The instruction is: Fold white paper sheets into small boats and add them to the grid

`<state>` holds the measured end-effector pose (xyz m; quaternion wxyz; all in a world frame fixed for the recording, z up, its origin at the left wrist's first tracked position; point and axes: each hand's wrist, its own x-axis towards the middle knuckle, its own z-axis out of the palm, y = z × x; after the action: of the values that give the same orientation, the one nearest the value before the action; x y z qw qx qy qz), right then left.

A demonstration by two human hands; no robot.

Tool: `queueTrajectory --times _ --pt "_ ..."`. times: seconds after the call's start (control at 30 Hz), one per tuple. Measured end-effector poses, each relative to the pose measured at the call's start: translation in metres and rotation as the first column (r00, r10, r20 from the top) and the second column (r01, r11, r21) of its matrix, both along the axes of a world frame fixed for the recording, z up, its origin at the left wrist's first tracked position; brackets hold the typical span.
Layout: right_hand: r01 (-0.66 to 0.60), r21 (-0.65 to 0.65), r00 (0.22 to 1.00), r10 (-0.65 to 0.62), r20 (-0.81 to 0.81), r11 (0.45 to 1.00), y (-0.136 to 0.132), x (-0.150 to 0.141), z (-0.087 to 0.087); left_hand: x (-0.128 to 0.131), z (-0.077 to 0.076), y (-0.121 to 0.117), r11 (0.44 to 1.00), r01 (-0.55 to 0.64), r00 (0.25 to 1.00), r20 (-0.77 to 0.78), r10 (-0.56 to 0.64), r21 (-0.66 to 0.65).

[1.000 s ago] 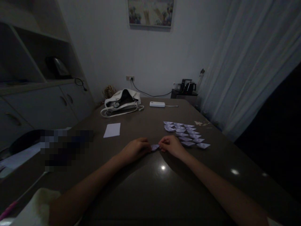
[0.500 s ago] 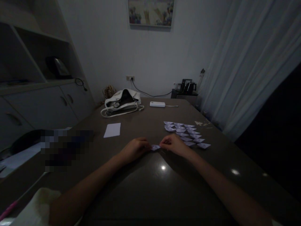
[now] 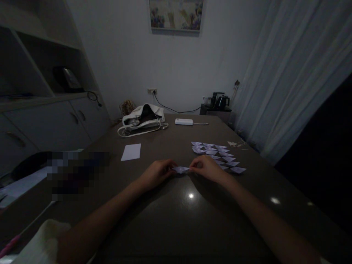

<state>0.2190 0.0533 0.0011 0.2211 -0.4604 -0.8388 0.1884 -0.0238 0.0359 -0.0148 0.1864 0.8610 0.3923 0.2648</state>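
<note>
Your left and right hands (image 3: 161, 173) (image 3: 205, 168) pinch the paper boat (image 3: 180, 169), its long side running left to right. Folded boats (image 3: 227, 159) sit right of center.

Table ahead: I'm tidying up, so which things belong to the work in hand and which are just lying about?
In the work:
folded paper boat, between left hand and right hand
rows of boats
white paper, probably

Lying about:
white bag
white device with cable

Pale lilac-white in the folded paper (image 3: 181, 170), the paper boats (image 3: 238, 170) and the flat paper (image 3: 131, 152). Plain grey-brown across the tabletop (image 3: 170, 223); off-white on the bag (image 3: 128, 120), mottled multicolour within the wall picture (image 3: 176, 15).
</note>
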Motion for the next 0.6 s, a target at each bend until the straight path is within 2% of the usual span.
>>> queueTrajectory --times 0.23,0.4,0.47,0.6 --pt "0.127 0.211 0.991 -0.118 -0.058 0.969 0.02 0.034 0.008 0.002 0.004 -0.004 0.999 -0.039 0.999 -0.001 0.039 -0.016" --pt "0.258 0.369 0.961 -0.278 0.002 0.893 0.037 0.057 0.001 0.004 0.002 -0.004 0.999 -0.024 0.999 -0.048 0.023 -0.023" --pt "0.279 0.389 0.948 -0.316 0.035 0.878 0.042 0.062 -0.003 0.005 0.002 -0.005 0.999 -0.016 0.998 -0.069 0.014 -0.03" --pt "0.282 0.372 0.942 -0.328 0.064 0.884 0.047 0.065 -0.009 0.006 0.003 -0.007 0.999 -0.009 0.995 -0.098 0.004 -0.047"
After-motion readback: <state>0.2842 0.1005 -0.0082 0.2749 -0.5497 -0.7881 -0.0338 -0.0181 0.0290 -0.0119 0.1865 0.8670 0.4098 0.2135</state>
